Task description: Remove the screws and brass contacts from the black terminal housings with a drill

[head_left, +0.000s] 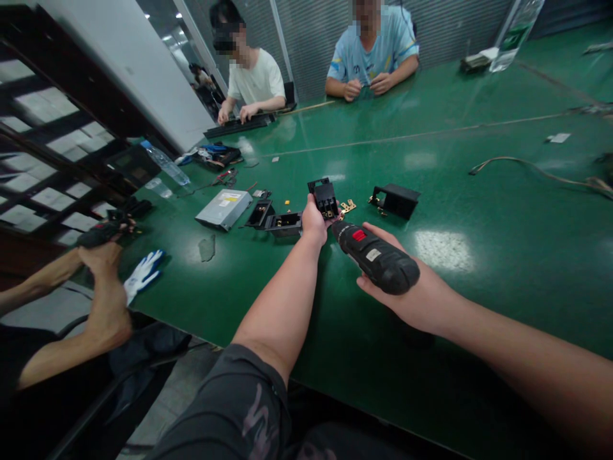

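Note:
My left hand (pixel 313 223) is closed round a small black plastic socket housing (pixel 324 197), held upright just above the green table (pixel 479 204). My right hand (pixel 407 287) grips a black electric screwdriver (pixel 376 257) with a red switch. Its tip points into the lower side of the housing. Brass contact pieces (pixel 348 206) lie on the table right behind the housing. Another black housing (pixel 395 200) rests to the right of them, apart from both hands.
Two open black housings (pixel 275 219) and a grey disc drive (pixel 224 209) lie to the left. A white glove (pixel 142 275) sits near the table edge beside another person's arm (pixel 103 300). Two people sit across the table. A cable (pixel 536 167) runs at right.

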Demonstrator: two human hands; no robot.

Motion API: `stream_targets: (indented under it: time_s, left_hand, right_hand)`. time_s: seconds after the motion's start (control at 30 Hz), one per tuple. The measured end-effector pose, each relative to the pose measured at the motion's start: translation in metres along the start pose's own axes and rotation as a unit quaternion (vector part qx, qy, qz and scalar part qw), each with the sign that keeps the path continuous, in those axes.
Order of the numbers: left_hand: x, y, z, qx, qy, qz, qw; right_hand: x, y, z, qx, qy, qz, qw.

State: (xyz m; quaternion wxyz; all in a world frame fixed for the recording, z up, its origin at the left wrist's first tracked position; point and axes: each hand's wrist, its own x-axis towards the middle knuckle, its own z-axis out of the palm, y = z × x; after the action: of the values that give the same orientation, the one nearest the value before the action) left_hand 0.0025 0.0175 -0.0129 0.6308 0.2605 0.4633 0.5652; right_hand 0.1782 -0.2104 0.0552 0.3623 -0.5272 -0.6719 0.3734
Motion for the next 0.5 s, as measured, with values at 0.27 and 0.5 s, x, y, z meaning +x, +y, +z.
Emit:
stream_targets:
  time_s: [0.27,0.5]
  left_hand:
    - [-0.0035,0.0017,0.0013,0.002,0.002,0.002,1.000]
    - [-0.0031,0.0018,0.0019,0.003,0.008,-0.002,1.000]
  right_hand:
    - [0.0001,-0.0029,-0.0010,0.012,-0.008,0.019,1.000]
    - [-0.0001,-0.0026,-0.0006,-0.002,-0.001,0.015,1.000]
